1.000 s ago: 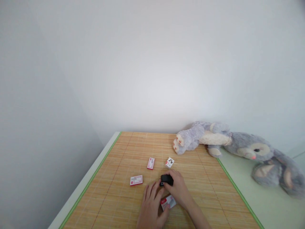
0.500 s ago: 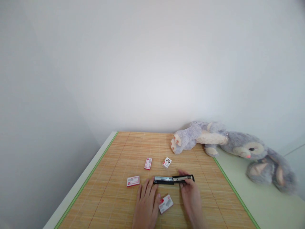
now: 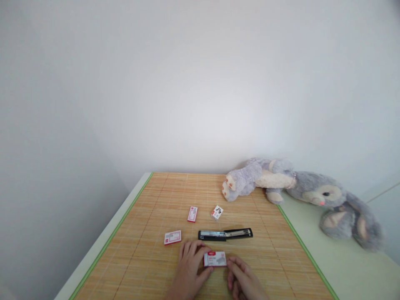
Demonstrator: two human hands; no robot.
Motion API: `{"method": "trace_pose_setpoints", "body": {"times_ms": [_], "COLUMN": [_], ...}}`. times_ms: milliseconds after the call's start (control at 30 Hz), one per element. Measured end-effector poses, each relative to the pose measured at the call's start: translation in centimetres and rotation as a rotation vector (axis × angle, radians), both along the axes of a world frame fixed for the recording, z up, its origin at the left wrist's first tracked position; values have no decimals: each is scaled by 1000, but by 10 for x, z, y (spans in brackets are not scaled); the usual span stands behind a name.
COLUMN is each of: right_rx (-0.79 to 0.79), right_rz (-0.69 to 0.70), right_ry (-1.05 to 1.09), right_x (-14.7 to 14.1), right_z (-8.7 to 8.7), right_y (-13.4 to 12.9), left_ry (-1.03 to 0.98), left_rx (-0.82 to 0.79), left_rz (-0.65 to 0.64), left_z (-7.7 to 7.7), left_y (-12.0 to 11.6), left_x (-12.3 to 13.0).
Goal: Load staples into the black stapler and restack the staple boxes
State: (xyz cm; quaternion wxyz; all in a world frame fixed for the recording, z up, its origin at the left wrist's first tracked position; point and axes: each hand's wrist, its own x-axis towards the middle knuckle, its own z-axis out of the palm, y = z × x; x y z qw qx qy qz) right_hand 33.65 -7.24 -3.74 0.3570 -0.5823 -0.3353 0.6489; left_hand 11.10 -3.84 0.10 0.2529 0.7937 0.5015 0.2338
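Observation:
A white and red box of staples sits between my hands near the front of the mat. My left hand grips its left end between thumb and forefinger, the other fingers bent beside it. At the box's right end, my right hand has its thumb and forefinger closed on the edge, with the remaining fingers curled under. Just beyond lies a black stapler, folded wide open and flat, its metal staple channel facing up; neither hand is on it.
Two more white and red boxes, one at the left and one farther back, lie on the bamboo mat. A small white box is beyond the stapler. A grey plush rabbit lies along the back right.
My right hand has let go of the stapler and moved down to the near staple box. My left hand has taken hold of that box, which is turned straighter.

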Motion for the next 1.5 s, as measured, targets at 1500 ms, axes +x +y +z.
{"method": "trace_pose_setpoints", "body": {"times_ms": [1500], "right_rx": [558], "right_rz": [523], "right_ry": [-894], "right_x": [-48], "right_z": [71], "right_y": [65], "left_ry": [-120], "left_rx": [-10], "left_rz": [106], "left_z": [-10], "left_y": [10], "left_x": [-30]}}
